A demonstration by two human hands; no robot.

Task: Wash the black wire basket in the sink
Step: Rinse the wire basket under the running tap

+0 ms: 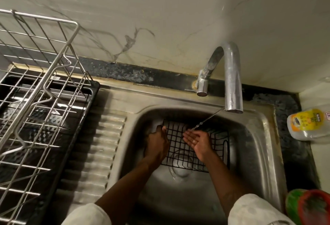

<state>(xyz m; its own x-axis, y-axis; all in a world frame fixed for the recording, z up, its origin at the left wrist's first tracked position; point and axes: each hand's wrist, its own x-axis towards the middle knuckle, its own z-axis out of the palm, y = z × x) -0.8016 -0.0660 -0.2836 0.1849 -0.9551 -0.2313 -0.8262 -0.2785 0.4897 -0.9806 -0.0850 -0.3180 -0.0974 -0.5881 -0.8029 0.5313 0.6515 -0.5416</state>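
- Silver wire dish rack (41,85), 9 o'clock of stainless steel sink (264,135).
- Left hand (158,143): fingers curled over left rim of black wire basket (178,146), which lies in the sink basin.
- Right hand (198,141): fingers straight, palm up over basket, under water stream (207,120) from curved chrome tap (232,74) at 12 o'clock.
- Yellow-labelled plastic bottle (307,124) on tabletop (292,153), 3 o'clock.

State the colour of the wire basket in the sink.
Black; the wire basket shows best in head view.
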